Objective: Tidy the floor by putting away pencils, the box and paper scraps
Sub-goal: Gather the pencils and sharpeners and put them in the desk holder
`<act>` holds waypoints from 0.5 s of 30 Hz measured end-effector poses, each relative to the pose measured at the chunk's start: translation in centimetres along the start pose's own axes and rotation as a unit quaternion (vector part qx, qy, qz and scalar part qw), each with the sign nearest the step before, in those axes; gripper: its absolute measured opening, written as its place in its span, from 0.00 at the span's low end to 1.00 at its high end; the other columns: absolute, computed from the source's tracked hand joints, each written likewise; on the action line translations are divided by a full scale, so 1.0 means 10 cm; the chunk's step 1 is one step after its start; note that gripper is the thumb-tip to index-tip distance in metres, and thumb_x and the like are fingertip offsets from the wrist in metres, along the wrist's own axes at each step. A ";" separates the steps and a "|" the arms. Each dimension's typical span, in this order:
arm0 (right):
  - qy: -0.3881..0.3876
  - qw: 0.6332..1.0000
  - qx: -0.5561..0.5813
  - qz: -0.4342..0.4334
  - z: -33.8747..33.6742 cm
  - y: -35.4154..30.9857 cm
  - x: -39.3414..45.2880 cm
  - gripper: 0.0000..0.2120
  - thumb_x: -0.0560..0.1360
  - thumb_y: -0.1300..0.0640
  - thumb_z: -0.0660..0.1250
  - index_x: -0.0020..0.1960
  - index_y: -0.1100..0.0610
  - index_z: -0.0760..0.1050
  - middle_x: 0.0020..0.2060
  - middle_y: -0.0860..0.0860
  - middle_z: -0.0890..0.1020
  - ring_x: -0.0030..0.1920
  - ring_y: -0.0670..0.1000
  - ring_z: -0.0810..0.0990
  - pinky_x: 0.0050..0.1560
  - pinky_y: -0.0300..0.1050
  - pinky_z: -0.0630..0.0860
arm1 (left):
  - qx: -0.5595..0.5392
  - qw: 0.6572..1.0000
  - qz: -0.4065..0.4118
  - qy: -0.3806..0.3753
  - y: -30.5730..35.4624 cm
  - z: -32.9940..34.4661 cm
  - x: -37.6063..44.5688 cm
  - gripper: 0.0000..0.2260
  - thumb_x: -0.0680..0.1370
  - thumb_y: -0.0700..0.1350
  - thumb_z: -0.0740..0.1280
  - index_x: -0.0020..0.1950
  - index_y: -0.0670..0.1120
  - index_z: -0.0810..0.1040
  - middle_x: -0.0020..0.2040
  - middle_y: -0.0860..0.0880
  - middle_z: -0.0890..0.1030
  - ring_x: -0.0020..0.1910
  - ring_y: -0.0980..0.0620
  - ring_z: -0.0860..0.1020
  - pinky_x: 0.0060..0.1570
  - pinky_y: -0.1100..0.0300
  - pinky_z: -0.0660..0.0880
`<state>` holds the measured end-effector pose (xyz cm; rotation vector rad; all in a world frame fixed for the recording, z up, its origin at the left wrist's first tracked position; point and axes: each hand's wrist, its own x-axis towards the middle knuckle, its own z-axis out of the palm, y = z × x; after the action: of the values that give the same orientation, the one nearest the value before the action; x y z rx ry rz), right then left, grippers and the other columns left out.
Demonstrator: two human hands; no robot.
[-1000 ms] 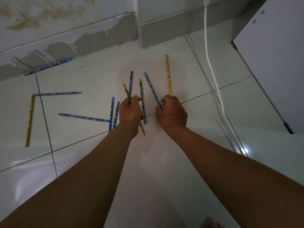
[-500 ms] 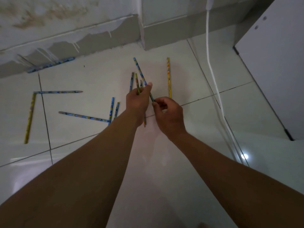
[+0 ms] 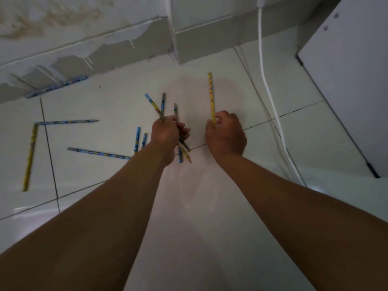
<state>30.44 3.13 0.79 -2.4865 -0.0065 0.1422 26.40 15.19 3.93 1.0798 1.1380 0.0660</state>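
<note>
Yellow pencil [image 3: 211,97] in right hand [image 3: 225,135], long axis toward wall.

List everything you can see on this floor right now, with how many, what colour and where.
held pencils: several, blue and yellow, bunched in the left hand
yellow pencil: one, pinched at its near end by the right hand
loose pencils: six, blue and yellow, on the floor at left
cable: one, white, along the floor at right
cabinet: one, white, far right
left hand: one, grips the bunch
right hand: one
</note>
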 end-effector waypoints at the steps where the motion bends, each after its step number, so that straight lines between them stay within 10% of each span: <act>1: -0.003 1.000 -0.017 -0.001 0.01 -0.02 0.04 0.12 0.75 0.49 0.65 0.56 0.51 0.77 0.53 0.52 0.78 0.54 0.57 0.78 0.52 0.51 0.74 | -0.003 1.000 -0.003 0.000 0.00 -0.02 0.00 0.11 0.84 0.39 0.51 0.54 0.41 0.73 0.37 0.46 0.74 0.32 0.51 0.75 0.35 0.58 0.78; 15: -0.012 0.996 -0.074 0.040 -0.01 -0.03 0.03 0.13 0.76 0.56 0.61 0.57 0.52 0.80 0.53 0.54 0.81 0.55 0.59 0.79 0.57 0.50 0.69 | 0.084 0.996 0.006 0.010 -0.07 -0.16 -0.10 0.08 0.81 0.48 0.65 0.43 0.45 0.75 0.31 0.50 0.67 0.28 0.52 0.64 0.31 0.58 0.64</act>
<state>30.75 3.36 1.04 -2.6344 0.0756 0.2136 24.38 15.37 4.16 1.2360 1.1702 -0.0104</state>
